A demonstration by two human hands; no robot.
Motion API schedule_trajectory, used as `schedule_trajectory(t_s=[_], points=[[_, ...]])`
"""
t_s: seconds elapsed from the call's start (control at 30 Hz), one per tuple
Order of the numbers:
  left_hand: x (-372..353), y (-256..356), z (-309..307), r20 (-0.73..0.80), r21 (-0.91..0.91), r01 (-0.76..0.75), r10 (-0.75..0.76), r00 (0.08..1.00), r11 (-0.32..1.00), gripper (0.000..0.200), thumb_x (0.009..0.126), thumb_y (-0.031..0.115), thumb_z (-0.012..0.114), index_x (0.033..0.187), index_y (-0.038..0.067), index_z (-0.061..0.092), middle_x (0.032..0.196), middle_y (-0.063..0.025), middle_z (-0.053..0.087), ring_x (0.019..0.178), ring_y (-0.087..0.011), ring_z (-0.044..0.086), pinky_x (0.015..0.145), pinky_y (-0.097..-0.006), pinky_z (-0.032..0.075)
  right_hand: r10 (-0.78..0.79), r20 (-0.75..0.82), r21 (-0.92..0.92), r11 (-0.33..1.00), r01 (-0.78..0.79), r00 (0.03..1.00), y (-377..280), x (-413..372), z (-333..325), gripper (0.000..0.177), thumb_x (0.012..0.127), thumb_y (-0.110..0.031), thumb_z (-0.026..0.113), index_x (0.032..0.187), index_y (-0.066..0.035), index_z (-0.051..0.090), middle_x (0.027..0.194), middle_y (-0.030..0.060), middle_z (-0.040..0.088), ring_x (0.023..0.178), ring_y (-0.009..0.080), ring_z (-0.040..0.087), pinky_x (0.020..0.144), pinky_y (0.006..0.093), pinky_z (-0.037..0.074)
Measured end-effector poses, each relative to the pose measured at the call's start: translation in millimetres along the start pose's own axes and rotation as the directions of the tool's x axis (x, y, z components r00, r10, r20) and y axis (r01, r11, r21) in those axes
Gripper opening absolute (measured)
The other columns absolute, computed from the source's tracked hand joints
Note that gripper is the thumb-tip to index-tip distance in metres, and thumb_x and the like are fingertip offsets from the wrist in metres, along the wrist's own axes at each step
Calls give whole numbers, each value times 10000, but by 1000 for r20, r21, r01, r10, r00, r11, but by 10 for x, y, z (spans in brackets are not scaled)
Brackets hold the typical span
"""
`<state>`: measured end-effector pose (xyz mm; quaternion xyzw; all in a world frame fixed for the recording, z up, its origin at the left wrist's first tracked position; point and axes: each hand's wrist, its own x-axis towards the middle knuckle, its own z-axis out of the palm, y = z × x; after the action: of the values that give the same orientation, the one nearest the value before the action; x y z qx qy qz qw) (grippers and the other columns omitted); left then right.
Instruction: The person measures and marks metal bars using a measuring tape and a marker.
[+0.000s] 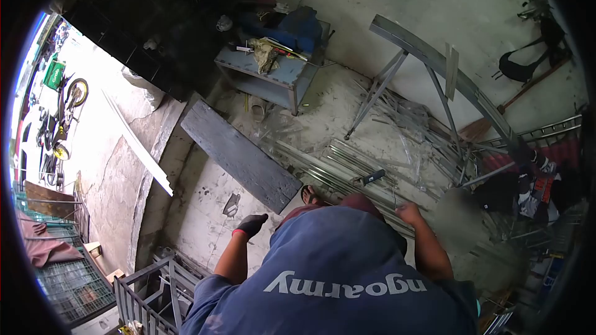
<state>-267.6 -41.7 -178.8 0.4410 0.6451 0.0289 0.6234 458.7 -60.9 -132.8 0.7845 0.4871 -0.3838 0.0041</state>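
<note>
My left hand (251, 224), in a black glove with a red cuff, hangs over the pale floor with a finger stretched out and nothing visible in it. Near it lies a long dark grey board (239, 155). My bare right hand (408, 213) is closed beside the bundle of shiny metal tubes (347, 160); a thin line rises by its fingers, too small to name. On the tubes lies a tool with a dark handle (374, 177) and a metal end. My sandalled foot (311, 195) shows between the board and the tubes.
A metal bench (257, 68) carries cloth and tools. A long grey beam (428, 56) rests on trestle legs at the right, with loose metal strips below. A grey metal frame (155, 294) stands at lower left. A raised floor edge (152, 192) runs beside the bright opening.
</note>
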Motion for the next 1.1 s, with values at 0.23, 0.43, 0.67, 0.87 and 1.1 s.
schedule_trajectory(t_s=[0.23, 0.43, 0.67, 0.87, 1.1], points=[[-326, 123, -563, -244, -209, 90, -141, 960, 974, 645, 1080, 565, 625, 1355, -3, 761, 1381, -217, 763, 1351, -340, 687, 1149, -409, 492, -242, 111, -159, 953, 258, 964, -1467, 1571, -488, 426, 896, -265, 861, 1210, 14, 788, 1088, 212, 817, 1030, 322, 799, 938, 420, 622], [-904, -417, -398, -484, -66, 386, -368, 794, 920, 665, 1107, 571, 480, 1167, -5, 806, 1226, -285, 769, 1223, -472, 697, 1050, -523, 535, -416, 329, -191, 850, 491, 848, -3615, 2709, -812, 420, 910, -219, 850, 1239, 27, 763, 1080, 207, 804, 998, 309, 781, 925, 418, 614], [-1283, 173, 1052, -207, -792, 391, -808, 552, 470, 486, 1083, 274, 649, 1459, -34, 671, 1393, -173, 758, 1308, -242, 696, 1137, -379, 499, -725, 134, -91, 670, 737, 675, -6660, 4665, -1231, 264, 926, -173, 810, 1139, -19, 794, 1033, 206, 811, 983, 368, 791, 877, 462, 612], [-260, 1980, 1273, -285, -751, 392, -796, 535, 532, 453, 1098, 267, 616, 1434, -33, 665, 1363, -205, 764, 1270, -294, 718, 1088, -410, 528, -821, -185, -227, 570, 789, 540, -8982, 6172, -1068, 387, 940, -179, 803, 1305, -75, 726, 1118, 205, 783, 1067, 402, 755, 924, 472, 601], [-264, 2861, 1183, -373, -718, 396, -797, 476, 573, 417, 1115, 258, 578, 1404, -32, 658, 1329, -242, 771, 1225, -355, 744, 1031, -446, 562, -585, -31, -546, 689, 477, 810, -10225, 7007, -748, 905, 906, -458, 837, 1654, -170, 417, 1595, 219, 551, 1489, 429, 538, 1220, 695, 370]])
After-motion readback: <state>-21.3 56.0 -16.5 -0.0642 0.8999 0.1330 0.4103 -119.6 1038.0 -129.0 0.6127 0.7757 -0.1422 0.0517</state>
